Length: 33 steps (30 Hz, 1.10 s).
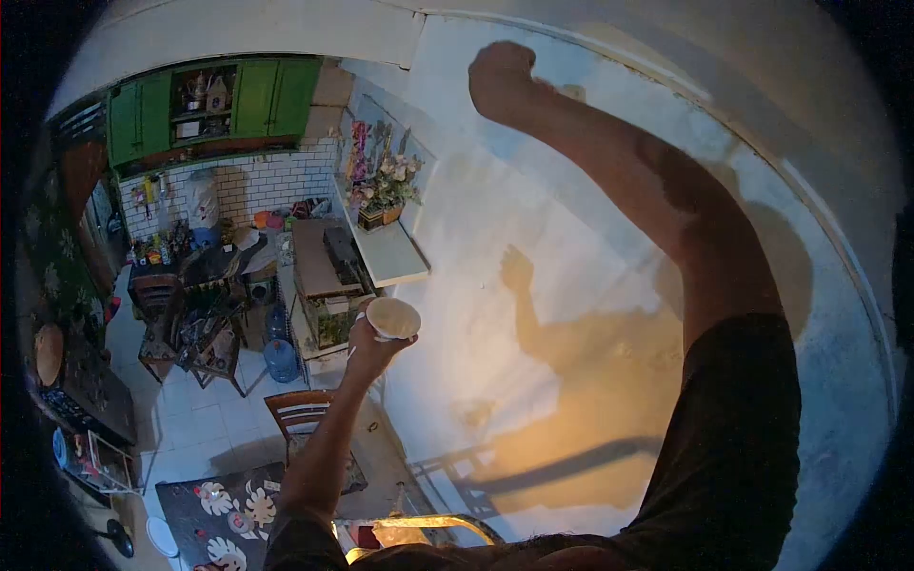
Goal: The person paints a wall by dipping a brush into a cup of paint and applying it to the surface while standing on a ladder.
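My left hand (371, 350) is wrapped round a pale round bowl (393, 319), held out at the middle of the view with its open side showing. My right hand (503, 81) is raised high against the white and bluish wall (457, 257). Its fingers are curled closed, and whatever they hold, if anything, is hidden. Shadows of an arm and body fall across the wall between my two arms.
Green cabinets (152, 114) hang at the upper left. A shelf (386, 249) with flowers (390, 183) juts from the wall. Below are wooden chairs (300, 407), a blue water bottle (281, 360), a patterned table (181, 495) and a yellow-lit metal frame (438, 521) close beneath me.
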### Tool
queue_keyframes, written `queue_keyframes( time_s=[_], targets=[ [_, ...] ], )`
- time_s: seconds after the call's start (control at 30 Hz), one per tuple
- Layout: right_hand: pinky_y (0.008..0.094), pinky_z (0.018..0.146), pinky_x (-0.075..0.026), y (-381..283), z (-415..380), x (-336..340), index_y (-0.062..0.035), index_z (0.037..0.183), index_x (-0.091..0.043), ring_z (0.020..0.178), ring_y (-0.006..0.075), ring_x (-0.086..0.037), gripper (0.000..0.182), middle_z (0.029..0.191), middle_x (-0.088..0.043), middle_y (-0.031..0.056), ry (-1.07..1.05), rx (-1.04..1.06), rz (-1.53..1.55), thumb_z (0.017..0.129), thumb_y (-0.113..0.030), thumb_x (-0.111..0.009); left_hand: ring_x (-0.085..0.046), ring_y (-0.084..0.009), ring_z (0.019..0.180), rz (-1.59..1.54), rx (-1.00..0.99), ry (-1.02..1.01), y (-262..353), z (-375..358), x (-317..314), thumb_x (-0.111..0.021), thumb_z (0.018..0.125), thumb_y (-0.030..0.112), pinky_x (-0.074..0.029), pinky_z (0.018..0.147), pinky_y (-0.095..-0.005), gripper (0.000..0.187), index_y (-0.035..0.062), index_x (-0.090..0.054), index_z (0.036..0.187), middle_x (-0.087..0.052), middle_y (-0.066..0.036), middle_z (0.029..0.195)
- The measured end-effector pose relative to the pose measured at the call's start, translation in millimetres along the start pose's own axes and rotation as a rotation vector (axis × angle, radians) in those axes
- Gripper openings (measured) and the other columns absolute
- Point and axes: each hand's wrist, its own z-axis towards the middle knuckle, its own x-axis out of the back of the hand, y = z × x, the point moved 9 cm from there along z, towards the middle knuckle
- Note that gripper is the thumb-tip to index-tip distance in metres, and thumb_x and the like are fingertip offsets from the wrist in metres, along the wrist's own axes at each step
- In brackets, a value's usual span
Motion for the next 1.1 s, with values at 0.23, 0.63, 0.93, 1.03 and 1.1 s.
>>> queue_keyframes(
  time_s=[0.23, 0.63, 0.93, 1.03, 1.1],
  targets=[
    [0.0303, 0.04, -0.033, 20, 16, -14, -0.0136, 0.076, -0.07, 0.059, 0.0132, -0.057, 0.021, 0.068, -0.062, 0.0006, -0.134, -0.078, -0.429, 0.055, -0.011, -0.071, -0.061, -0.0189, 0.091, -0.01, -0.013, -0.045, 5, -4, -13, -0.082, 0.059, 0.014, -0.05, 0.079, -0.0323, 0.065, 0.0016, -0.046, 0.111, -0.061, -0.011, 0.099],
    [0.0299, 0.039, -0.036, 10, -13, 29, -0.0112, 0.071, -0.07, 0.064, 0.0167, -0.061, 0.011, 0.069, -0.063, 0.0035, 0.115, -0.009, -0.022, 0.061, -0.011, -0.065, -0.062, -0.0201, 0.09, 0.044, -0.006, -0.079, -4, -5, -13, -0.082, 0.059, 0.016, -0.05, 0.077, -0.0323, 0.069, 0.0002, -0.046, 0.115, -0.062, -0.012, 0.098],
    [0.0337, 0.037, -0.021, -67, -13, -111, -0.011, 0.047, -0.041, 0.044, 0.0123, -0.036, 0.028, 0.049, -0.039, 0.0037, 0.032, -0.058, -0.279, 0.054, 0.006, -0.063, -0.063, -0.0199, 0.088, 0.002, 0.033, -0.024, 15, -17, -6, -0.082, 0.06, 0.017, -0.051, 0.077, -0.0322, 0.057, 0.0015, -0.052, 0.106, -0.063, -0.011, 0.095],
    [0.0327, 0.037, -0.028, -115, -50, -126, -0.0111, 0.055, -0.053, 0.049, 0.0131, -0.043, 0.015, 0.052, -0.045, -0.0006, -0.139, 0.07, -0.223, 0.056, 0.0, -0.064, -0.063, -0.0201, 0.089, 0.071, 0.032, -0.067, -1, -20, 0, -0.082, 0.06, 0.017, -0.051, 0.076, -0.0322, 0.061, 0.0007, -0.05, 0.109, -0.062, -0.012, 0.097],
    [0.0321, 0.039, -0.037, -139, -65, -134, -0.0119, 0.068, -0.069, 0.058, 0.0156, -0.057, 0.012, 0.06, -0.057, -0.0018, -0.254, 0.166, -0.226, 0.056, -0.007, -0.067, -0.063, -0.0203, 0.089, 0.044, 0.038, -0.058, 7, -21, 4, -0.082, 0.06, 0.017, -0.051, 0.076, -0.0322, 0.062, 0.0001, -0.049, 0.11, -0.062, -0.012, 0.098]
  ],
)
